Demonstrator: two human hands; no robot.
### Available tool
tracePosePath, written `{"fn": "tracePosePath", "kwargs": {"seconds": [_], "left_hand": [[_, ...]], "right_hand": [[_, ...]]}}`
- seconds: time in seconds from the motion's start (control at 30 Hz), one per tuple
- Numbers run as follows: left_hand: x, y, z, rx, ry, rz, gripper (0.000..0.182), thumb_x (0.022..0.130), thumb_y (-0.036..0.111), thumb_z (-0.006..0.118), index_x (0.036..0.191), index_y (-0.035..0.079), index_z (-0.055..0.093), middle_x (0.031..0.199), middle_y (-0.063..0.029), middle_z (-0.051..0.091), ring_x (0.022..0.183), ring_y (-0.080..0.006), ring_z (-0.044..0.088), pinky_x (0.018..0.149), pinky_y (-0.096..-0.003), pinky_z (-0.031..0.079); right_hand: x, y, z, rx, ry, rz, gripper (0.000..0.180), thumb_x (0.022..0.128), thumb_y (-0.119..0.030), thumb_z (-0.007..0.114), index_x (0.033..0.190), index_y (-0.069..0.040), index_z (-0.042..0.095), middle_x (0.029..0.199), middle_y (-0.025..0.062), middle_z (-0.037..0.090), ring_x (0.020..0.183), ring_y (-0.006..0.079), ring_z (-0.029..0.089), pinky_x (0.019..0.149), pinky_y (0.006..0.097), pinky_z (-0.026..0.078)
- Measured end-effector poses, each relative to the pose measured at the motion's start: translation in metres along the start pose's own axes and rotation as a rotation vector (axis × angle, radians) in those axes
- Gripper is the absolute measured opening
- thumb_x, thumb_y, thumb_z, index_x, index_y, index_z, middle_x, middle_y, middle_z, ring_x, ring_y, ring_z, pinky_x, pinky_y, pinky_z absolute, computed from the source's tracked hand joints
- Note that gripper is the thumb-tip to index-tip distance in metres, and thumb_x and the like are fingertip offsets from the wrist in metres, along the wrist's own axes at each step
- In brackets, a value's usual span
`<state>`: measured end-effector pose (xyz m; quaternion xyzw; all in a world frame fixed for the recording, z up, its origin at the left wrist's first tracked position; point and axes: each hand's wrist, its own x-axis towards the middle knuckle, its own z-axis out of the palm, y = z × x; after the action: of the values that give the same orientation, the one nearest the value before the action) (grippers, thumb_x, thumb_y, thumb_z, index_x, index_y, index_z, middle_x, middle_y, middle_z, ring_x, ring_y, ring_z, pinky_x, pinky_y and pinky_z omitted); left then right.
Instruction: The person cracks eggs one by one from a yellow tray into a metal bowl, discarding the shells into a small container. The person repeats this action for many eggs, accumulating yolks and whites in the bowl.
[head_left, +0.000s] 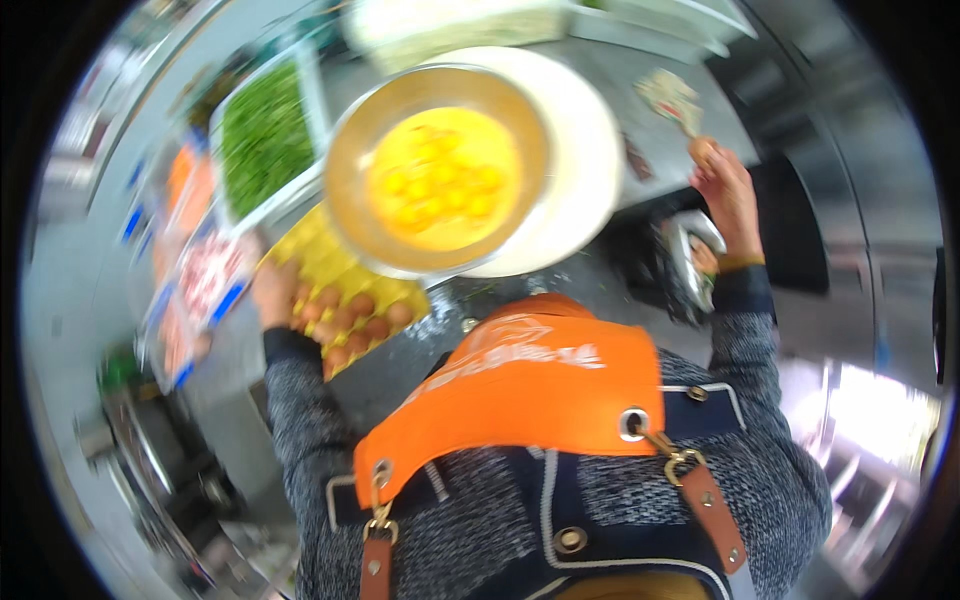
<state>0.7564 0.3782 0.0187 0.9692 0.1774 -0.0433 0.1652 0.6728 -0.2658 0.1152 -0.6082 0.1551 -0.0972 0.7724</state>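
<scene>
My right hand (726, 195) is stretched out to the right, its fingers closed on a brown egg or eggshell (703, 150); which of the two I cannot tell. On the left, my left hand (274, 289) is at the yellow egg tray (304, 244), over the edge of the brown eggs (361, 305); whether it grips one is blurred. Between the hands, a metal bowl (346, 161) of cracked eggs with many whole yolks (450, 180) rests overlapping a large round white container (589, 165). Below my right hand, a bin with a black bag (637, 255) holds some refuse.
A white tub of chopped greens (266, 139) stands left of the bowl. Clear containers of pink food (214, 274) are at the far left. Crumpled film or wrap (667, 94) lies at the counter's right. A pale-filled container (457, 30) stands behind the bowl.
</scene>
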Motion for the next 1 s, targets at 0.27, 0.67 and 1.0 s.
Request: {"fn": "tracePosePath", "kwargs": {"seconds": [0.27,0.67,1.0], "left_hand": [[0.024,0.007,-0.001,0.56,-0.104,0.091,0.038,0.072,0.035,0.056,0.086,0.001,0.067,0.087,-0.0206,0.065,0.084,-0.035,0.063,0.073,-0.0423,0.049],[0.011,-0.002,0.001,0.332,0.026,0.036,0.035,0.07,0.03,0.057,0.083,-0.002,0.066,0.083,-0.0247,0.064,0.08,-0.0352,0.064,0.068,-0.0439,0.05],[-0.07,0.116,-0.077,-1.036,0.014,0.329,0.035,0.069,0.009,0.073,0.1,0.002,0.059,0.086,-0.0043,0.063,0.072,-0.0082,0.058,0.065,-0.02,0.047]], "right_hand": [[-0.038,0.027,-0.151,-0.913,0.705,-0.081,0.05,0.072,-0.038,0.072,0.092,0.003,0.053,0.076,0.0117,0.059,0.073,0.0215,0.061,0.068,0.0314,0.05],[0.007,0.008,-0.153,-0.654,0.655,-0.199,0.037,0.083,-0.03,0.064,0.094,0.004,0.053,0.084,0.0101,0.056,0.074,0.0156,0.059,0.06,0.0272,0.051],[0.012,-0.011,0.175,-0.393,-0.946,-0.155,0.022,0.088,-0.02,0.055,0.103,-0.006,0.048,0.097,0.0036,0.052,0.089,0.0104,0.052,0.068,0.0249,0.048]]}}
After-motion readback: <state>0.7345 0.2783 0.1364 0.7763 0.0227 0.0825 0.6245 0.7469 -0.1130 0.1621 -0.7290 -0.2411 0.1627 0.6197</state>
